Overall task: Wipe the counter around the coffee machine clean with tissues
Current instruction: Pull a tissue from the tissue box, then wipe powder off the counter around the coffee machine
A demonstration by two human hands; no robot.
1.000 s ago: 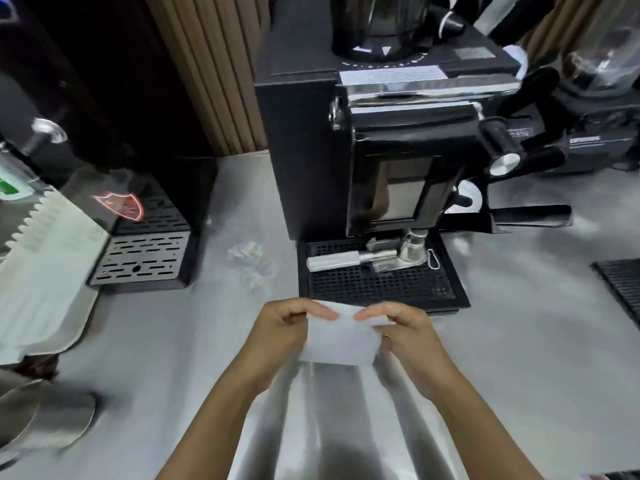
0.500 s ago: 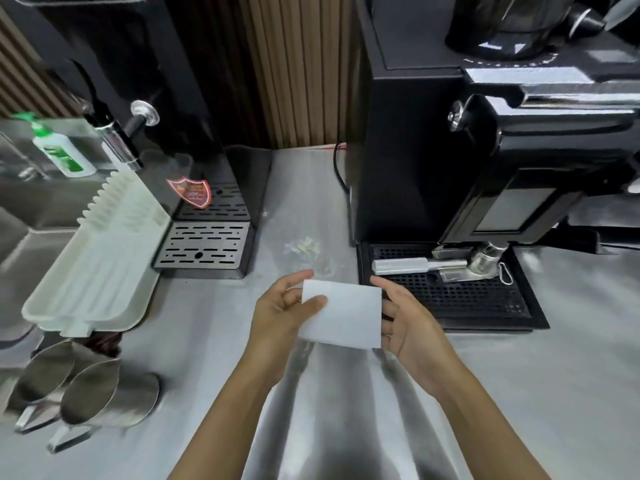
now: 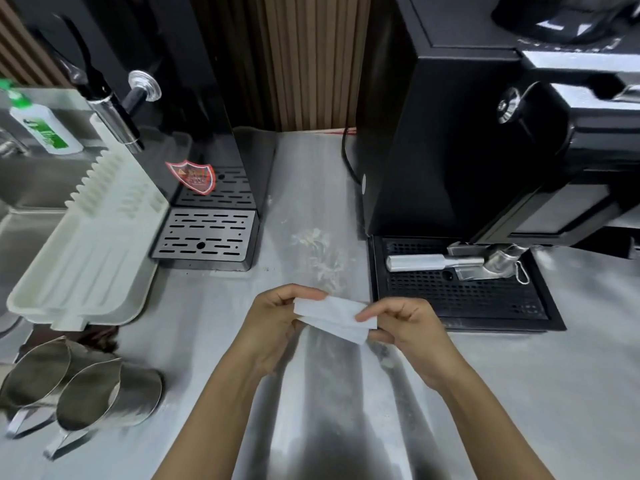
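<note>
head-worn view, down over counter (image 3: 194, 348)

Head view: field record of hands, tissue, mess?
left hand: pinches left end of folded white tissue
right hand: pinches tissue's right end
mess: pale smeared residue on grey steel counter, beyond the tissue, unwiped
mess location: left of black perforated drip tray of black coffee machine
</note>
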